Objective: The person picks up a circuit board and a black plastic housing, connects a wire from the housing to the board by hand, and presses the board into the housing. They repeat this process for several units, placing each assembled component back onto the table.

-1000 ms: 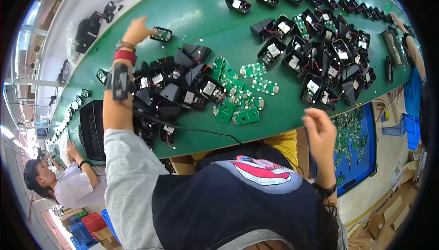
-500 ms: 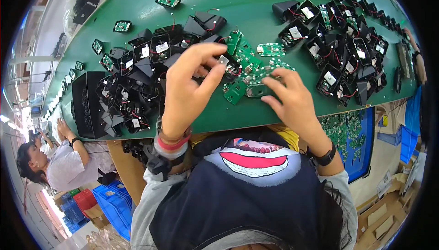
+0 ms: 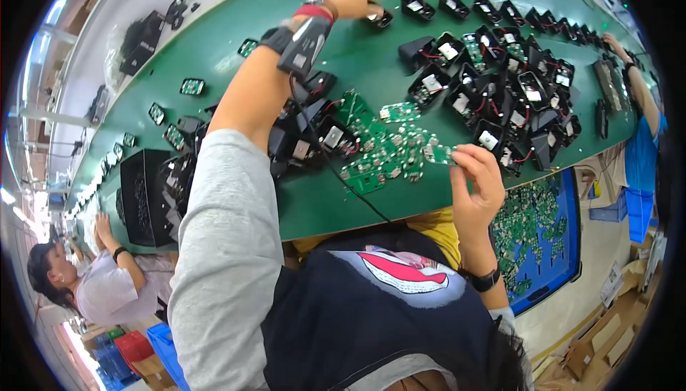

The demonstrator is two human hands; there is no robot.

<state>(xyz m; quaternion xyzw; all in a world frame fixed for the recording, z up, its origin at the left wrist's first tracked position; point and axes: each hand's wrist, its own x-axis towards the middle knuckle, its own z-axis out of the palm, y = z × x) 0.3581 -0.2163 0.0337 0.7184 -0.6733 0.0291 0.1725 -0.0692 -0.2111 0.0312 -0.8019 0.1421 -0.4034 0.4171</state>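
Note:
My left hand [image 3: 356,3] is stretched to the far side of the table, fingers apart and slightly blurred. Just beneath its thumb sits a small black housing [image 3: 380,21], at the left end of a row of similar housings [image 3: 454,6]. Between thumb and fingers my right hand [image 3: 477,180] pinches the edge of a green circuit board [image 3: 439,153]. That board is over the right side of a loose heap of green circuit boards [image 3: 382,156] near the table's front edge. One separate board [image 3: 400,112] lies behind the heap.
Black housings with red wires form a pile [image 3: 532,94] on the right and another [image 3: 300,149] on the left, partly behind my left arm. A black bin [image 3: 146,201] stands farther left. A blue tray of boards [image 3: 547,276] is at lower right. People work at both sides.
My left hand has moved from above the board heap to the far row, where a housing now sits at the left end. My right hand has picked up a circuit board.

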